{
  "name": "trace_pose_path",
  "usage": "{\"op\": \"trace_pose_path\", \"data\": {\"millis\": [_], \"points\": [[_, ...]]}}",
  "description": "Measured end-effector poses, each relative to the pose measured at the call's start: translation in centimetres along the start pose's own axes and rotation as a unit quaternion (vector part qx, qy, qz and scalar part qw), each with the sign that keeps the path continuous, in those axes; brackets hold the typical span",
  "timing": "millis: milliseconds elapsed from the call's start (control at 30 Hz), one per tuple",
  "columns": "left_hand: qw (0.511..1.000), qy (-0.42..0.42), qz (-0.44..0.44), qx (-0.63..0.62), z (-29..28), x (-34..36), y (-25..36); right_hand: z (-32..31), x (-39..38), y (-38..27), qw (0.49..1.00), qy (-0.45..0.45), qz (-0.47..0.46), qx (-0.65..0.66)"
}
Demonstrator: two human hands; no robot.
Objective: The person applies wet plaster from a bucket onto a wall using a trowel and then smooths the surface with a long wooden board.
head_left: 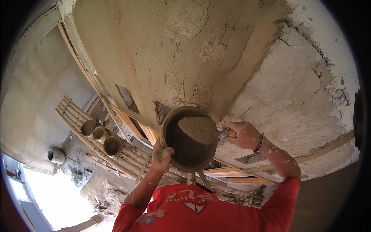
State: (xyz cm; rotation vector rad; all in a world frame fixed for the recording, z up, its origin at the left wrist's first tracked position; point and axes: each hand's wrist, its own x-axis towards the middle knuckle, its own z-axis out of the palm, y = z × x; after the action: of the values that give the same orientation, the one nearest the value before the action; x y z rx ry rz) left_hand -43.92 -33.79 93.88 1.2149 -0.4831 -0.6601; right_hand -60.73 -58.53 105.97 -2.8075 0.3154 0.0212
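My left hand [161, 157] grips the left rim of a round, mortar-crusted bucket [185, 155], with the thumb over the edge. The bucket is held up in front of my chest, close to the plastered wall [166, 58]. My right hand [244, 134] is closed round the wooden handle of a trowel [231, 133] at the bucket's right side. The trowel's metal shank points left over the rim. A rounded, smooth mass of wet grey-brown mortar [199, 129] lies at the bucket's mouth. It seems to cover the trowel blade, whose outline I cannot make out.
Three mortar-stained buckets [100, 134] stand on a scaffold of wooden poles [129, 158] to the left. Below them is another bucket [56, 155]. Wooden boards [129, 121] run behind my bucket. Rougher, cracked wall [297, 85] spans the right side. Bright light enters at lower left.
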Motion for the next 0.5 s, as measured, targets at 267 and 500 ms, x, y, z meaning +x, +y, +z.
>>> {"op": "trace_pose_path", "data": {"millis": [267, 500], "points": [[0.999, 0.028, 0.024, 0.011, -1.5, -0.2, -1.6, -12.4, -0.7, -5.9, 0.993, 0.037, -0.100, -0.042], [0.998, 0.052, 0.027, 0.018, -3.2, -1.3, -1.8, -18.6, -0.8, -8.7, 0.990, -0.017, -0.118, 0.070]]}}
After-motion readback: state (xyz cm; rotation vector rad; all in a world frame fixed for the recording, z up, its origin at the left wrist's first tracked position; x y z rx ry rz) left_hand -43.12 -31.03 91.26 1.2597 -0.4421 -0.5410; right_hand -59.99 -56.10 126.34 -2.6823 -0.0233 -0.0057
